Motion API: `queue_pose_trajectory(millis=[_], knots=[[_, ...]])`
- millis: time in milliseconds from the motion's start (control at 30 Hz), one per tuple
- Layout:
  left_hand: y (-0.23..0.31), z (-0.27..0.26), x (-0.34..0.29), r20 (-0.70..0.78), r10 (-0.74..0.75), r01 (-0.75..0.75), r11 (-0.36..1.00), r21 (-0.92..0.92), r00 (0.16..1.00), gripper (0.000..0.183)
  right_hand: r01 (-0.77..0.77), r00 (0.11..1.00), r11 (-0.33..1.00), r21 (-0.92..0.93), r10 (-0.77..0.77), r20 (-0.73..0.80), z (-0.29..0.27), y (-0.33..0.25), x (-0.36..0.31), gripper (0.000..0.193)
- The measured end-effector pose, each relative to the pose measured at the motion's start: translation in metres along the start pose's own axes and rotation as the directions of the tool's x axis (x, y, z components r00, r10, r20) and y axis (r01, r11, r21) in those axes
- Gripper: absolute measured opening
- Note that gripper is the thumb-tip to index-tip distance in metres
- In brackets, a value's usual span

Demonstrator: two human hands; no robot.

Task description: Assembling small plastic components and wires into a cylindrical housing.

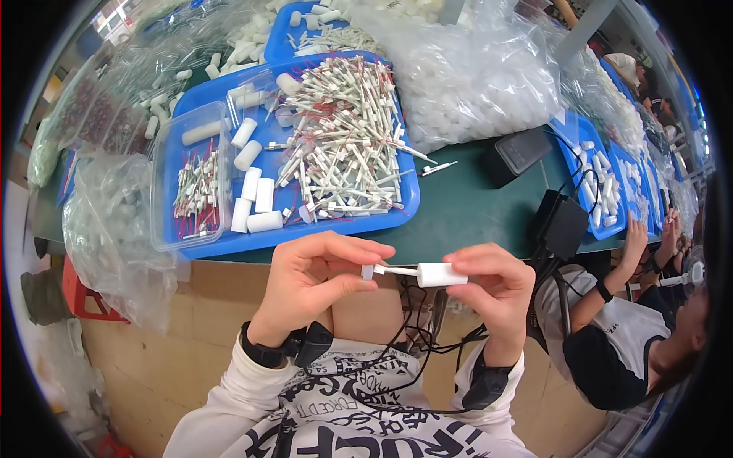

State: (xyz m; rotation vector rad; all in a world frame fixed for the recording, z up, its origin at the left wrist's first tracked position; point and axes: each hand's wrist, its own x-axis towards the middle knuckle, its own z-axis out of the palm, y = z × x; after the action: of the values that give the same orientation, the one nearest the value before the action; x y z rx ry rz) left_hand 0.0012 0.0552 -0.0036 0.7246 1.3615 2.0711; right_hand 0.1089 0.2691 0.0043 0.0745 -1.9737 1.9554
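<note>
In front of my body, just off the table's near edge, both hands hold parts of one small white assembly. My left hand [321, 278] pinches a small white disc-shaped cap [368, 272] between thumb and fingers. From the cap a thin white stem [398, 270] runs into the open end of a white plastic cylinder [441, 275]. My right hand [496, 286] is closed on the far end of that cylinder, thumb below and fingers above. The stem is partly inside the cylinder, so its other end is hidden.
Beyond my hands a blue tray [412, 200] bears a heap of thin white parts with red wires [343, 130], several white cylinders [264, 195] and a clear plastic box [162, 206]. A bulging clear bag [477, 84] and black adapters [519, 155] lie right. Another person [611, 336] sits at right.
</note>
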Motion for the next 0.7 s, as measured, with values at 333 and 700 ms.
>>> queue_pose_trajectory(millis=[333,700], knots=[[0.006,0.008,-0.002,-0.114,-0.02,0.02,1.0,0.001,0.993,0.025,-0.013,1.0,0.984,-0.178,0.008,-0.029,0.007,-0.005,0.0,0.028],[0.0,0.003,-0.004,0.018,-0.015,0.015,1.0,0.002,1.0,0.026,-0.057,0.997,0.996,-0.075,0.061,0.04,0.014,0.002,-0.001,0.029]])
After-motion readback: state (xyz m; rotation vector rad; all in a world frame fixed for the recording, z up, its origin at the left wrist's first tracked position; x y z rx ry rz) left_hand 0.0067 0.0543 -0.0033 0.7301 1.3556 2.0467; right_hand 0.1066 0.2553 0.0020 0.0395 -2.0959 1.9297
